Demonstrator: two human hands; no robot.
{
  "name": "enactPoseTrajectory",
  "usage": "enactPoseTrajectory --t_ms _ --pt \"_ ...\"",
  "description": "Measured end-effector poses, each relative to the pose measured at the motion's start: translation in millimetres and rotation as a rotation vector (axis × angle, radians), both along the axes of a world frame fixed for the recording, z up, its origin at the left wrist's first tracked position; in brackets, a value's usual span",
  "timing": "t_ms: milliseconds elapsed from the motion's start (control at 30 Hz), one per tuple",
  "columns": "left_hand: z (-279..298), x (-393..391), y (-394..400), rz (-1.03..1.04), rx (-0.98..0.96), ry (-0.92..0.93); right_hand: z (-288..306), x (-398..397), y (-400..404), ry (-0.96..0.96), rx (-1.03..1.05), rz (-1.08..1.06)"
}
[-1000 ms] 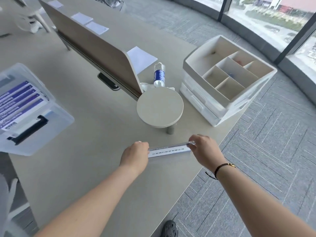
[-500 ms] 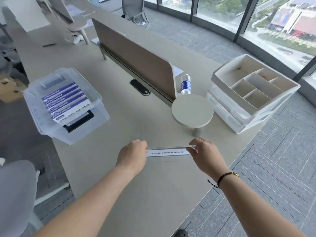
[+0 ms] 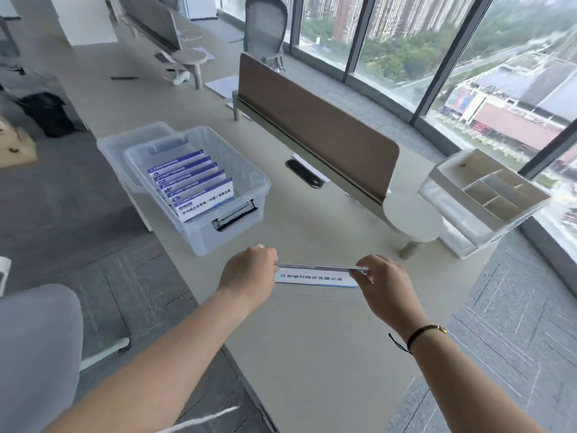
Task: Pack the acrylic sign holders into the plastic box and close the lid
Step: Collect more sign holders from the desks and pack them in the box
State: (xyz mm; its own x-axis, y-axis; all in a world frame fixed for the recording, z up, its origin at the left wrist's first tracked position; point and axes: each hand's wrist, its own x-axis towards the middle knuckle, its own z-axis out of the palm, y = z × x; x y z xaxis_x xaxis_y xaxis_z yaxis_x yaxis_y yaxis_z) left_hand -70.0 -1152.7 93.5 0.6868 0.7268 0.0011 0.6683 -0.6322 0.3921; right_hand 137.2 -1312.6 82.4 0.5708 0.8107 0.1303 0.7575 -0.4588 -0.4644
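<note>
An acrylic sign holder (image 3: pixel 317 278) with a white card and dark lettering is held level just above the table, near its front edge. My left hand (image 3: pixel 251 271) grips its left end and my right hand (image 3: pixel 382 281) pinches its right end. The clear plastic box (image 3: pixel 232 228) stands open on the table to the far left of my hands, its black latch facing me. Several sign holders (image 3: pixel 193 182) with blue and white cards stand in a row inside it. The clear lid (image 3: pixel 118 145) lies under or behind the box on its far left side.
A brown desk divider (image 3: pixel 315 129) runs diagonally across the beige table (image 3: pixel 312 354). A round stool-like shelf (image 3: pixel 413 221) and a white compartment organiser (image 3: pixel 487 195) stand at the right. A grey chair (image 3: pixel 34 348) is at lower left, carpet on both sides.
The view has swung left and up, so the plastic box now sits closer to centre. Both hands keep the same hold on the sign holder, with more of its card face showing.
</note>
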Motion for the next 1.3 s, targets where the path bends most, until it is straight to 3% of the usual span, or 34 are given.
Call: enactPoseTrajectory --t_ms 367,867,1067,1300 --pt "45.9 -92.9 76.9 0.003 0.032 -0.097 44.1 -90.1 75.8 0.011 0.037 -0.011" --pt "64.8 -97.1 231.0 0.140 0.041 -0.119 49.7 -58.3 284.6 0.092 0.150 0.141" --pt "55.0 -85.3 279.6 0.153 -0.029 -0.091 48.1 -41.0 350.0 0.075 0.050 0.199" --pt "4.9 -67.6 328.9 0.066 -0.218 0.045 15.0 -26.5 415.9 0.078 -0.185 0.201"
